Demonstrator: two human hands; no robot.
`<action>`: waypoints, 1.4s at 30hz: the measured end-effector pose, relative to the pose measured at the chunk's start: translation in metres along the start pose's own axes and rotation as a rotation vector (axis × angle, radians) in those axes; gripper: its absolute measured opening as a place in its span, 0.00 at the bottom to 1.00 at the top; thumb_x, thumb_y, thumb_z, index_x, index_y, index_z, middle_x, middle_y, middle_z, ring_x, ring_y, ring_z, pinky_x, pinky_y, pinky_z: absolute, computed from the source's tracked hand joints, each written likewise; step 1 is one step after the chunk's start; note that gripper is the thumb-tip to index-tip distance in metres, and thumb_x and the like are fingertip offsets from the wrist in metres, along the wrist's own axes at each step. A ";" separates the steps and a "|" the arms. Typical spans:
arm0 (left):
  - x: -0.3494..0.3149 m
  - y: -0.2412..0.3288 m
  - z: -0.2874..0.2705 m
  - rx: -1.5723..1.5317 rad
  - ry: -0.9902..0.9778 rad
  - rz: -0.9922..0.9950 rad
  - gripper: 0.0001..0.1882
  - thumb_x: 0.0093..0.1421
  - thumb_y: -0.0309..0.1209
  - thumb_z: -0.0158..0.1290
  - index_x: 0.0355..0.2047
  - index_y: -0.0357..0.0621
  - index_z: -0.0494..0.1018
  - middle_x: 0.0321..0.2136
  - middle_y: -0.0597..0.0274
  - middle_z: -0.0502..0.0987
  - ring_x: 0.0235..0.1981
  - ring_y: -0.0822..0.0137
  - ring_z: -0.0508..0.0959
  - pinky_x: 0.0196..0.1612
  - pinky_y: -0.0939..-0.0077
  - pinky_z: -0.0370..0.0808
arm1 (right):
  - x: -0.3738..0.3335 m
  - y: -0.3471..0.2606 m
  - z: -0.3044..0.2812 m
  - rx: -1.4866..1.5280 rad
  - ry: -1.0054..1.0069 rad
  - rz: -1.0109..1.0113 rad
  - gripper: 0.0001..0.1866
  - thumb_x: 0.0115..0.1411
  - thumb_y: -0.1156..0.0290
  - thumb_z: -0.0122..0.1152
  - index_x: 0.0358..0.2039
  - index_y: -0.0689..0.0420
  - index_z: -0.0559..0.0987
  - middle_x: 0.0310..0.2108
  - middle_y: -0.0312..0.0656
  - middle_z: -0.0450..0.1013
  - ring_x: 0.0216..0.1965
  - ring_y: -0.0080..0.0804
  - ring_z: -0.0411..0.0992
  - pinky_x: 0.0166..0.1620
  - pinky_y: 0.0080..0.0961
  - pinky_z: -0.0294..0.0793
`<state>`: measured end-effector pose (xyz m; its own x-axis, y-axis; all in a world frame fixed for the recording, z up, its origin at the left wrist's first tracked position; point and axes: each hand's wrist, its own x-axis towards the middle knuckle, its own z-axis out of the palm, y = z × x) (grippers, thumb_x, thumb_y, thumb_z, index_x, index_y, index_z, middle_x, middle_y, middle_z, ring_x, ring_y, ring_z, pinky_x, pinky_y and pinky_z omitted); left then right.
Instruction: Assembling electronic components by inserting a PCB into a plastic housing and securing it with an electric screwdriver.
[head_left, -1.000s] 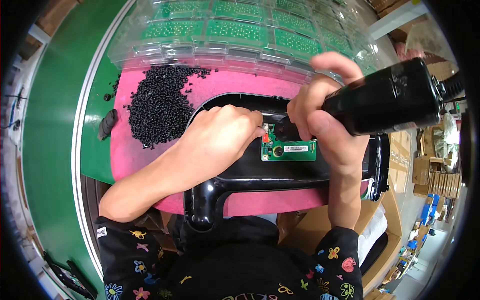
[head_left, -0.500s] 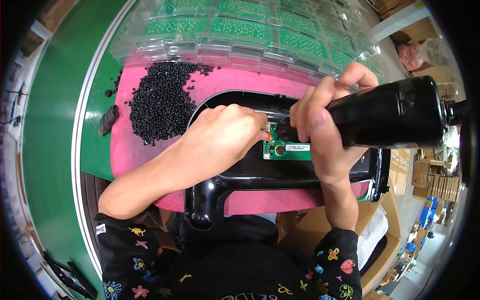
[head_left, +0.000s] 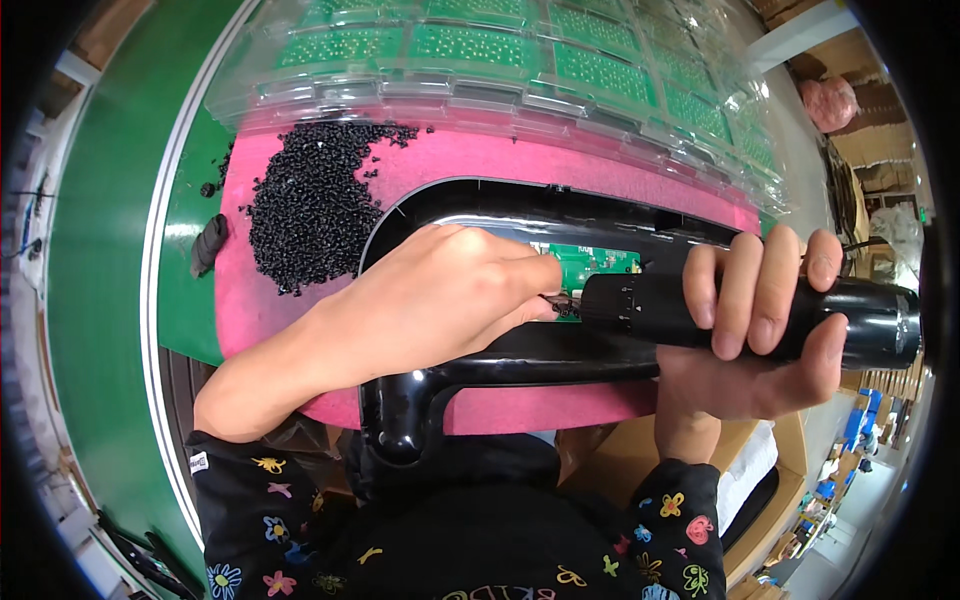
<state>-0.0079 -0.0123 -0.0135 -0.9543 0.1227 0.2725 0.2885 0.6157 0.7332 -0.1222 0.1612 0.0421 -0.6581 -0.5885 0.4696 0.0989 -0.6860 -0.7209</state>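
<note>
My right hand (head_left: 720,378) is wrapped round a thick black electric screwdriver (head_left: 655,308), which lies almost level with its nose toward the left. At that nose, my left hand (head_left: 450,290) is closed in a pinch, with small black screws (head_left: 570,310) showing at its fingertips beside the bit. Both hands are over a green circuit board (head_left: 600,260), part of which they cover. The board sits inside a long, glossy black plastic housing (head_left: 520,370) with a curved arm at its left end. Whether the bit touches a screw is hidden by the fingers.
A heap of small black screws (head_left: 305,215) lies on the pink mat (head_left: 480,150), left of the housing. Clear plastic trays (head_left: 480,95) of green boards stand behind. A dark cloth-like roll (head_left: 209,245) is at far left; an open cardboard box (head_left: 725,450) is at lower right.
The screwdriver has swung away from the board's middle, to the right and nearer me, and my right hand's grip on it has shifted. My left fingertips have moved slightly right, to its bit.
</note>
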 end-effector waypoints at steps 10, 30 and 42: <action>0.002 -0.004 0.002 -0.100 0.103 0.034 0.10 0.51 0.29 0.66 0.29 0.36 0.77 0.23 0.56 0.79 0.24 0.55 0.80 0.28 0.68 0.76 | -0.001 -0.002 -0.011 -0.087 -0.145 0.054 0.18 0.63 0.58 0.60 0.45 0.50 0.64 0.22 0.29 0.65 0.19 0.17 0.63 0.28 0.20 0.66; 0.003 -0.007 0.000 -0.220 -0.066 0.073 0.11 0.53 0.30 0.66 0.28 0.35 0.77 0.22 0.57 0.81 0.22 0.61 0.81 0.25 0.73 0.76 | -0.008 -0.004 0.001 0.103 0.046 -0.088 0.17 0.61 0.60 0.62 0.41 0.52 0.64 0.22 0.30 0.65 0.18 0.18 0.64 0.26 0.18 0.66; 0.003 -0.005 -0.001 -0.097 0.101 0.022 0.09 0.52 0.28 0.66 0.28 0.35 0.80 0.24 0.56 0.82 0.24 0.59 0.82 0.27 0.73 0.78 | -0.006 -0.006 -0.005 -0.172 -0.157 0.056 0.21 0.61 0.57 0.64 0.43 0.50 0.62 0.22 0.31 0.65 0.18 0.20 0.62 0.25 0.21 0.66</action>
<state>-0.0126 -0.0161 -0.0154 -0.9366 0.0534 0.3464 0.3197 0.5351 0.7820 -0.1222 0.1712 0.0413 -0.5296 -0.6922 0.4903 -0.0053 -0.5753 -0.8180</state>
